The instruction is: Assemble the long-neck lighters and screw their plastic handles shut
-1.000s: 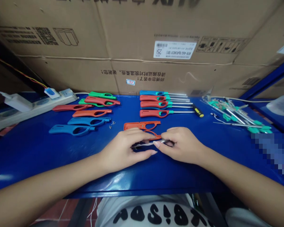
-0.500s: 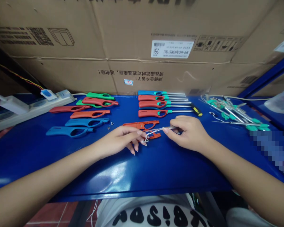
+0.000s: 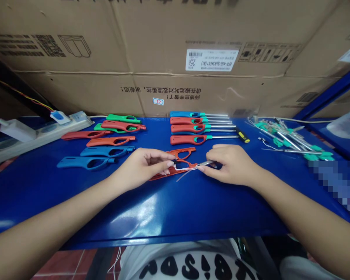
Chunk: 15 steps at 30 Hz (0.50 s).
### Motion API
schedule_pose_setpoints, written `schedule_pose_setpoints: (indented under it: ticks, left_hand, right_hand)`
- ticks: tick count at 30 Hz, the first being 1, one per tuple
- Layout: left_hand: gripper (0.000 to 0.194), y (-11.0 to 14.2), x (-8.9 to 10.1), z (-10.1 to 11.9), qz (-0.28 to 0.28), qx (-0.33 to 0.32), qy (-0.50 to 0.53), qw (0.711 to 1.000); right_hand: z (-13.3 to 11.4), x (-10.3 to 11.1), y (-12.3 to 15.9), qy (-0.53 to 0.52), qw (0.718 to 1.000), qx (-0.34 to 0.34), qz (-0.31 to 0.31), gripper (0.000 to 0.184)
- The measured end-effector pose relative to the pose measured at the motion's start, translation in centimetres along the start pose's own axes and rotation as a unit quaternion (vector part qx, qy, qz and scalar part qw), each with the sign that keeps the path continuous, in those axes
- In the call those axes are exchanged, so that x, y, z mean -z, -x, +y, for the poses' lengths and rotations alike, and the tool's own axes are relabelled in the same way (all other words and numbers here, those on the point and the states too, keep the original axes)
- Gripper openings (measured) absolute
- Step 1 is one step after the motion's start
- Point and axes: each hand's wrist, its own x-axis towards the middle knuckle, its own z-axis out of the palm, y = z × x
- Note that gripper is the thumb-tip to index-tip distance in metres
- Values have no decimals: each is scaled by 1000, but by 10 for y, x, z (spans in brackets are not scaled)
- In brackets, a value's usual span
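Directly between the hands (image 3: 231, 163), white wires (image 3: 186, 169).

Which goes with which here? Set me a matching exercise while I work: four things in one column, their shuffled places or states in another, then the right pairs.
Things:
1. Right hand
2. White wires
3. Power strip
4. Yellow-and-black handle

Places or states:
A. At the far left
B. Beside a red lighter's rod tip
C. Gripping a metal tube
D. Running from the left hand

Pairs: 1-C, 2-D, 3-A, 4-B
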Motion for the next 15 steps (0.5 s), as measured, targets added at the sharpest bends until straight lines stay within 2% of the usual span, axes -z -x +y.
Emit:
schedule_pose_setpoints:
  ticks: [3,7,11,15]
  left_hand:
    - [23,0,2,-4,22,-92,-116,989]
    - [20,-1,5,-9,30,-216,-241,946]
    - [19,-4,4,-15,28,-251,-257,933]
    - [18,-6,4,-19,27,-249,-264,931]
  right_hand:
    - [2,-4,-2,13,999,-1,-32,51]
    - [5,-9,-2,11,998,-9,-59,47]
    - [8,-10,-1,-27,996,-19,-87,28]
    - [11,-8,1,-56,993,-11,-106,17]
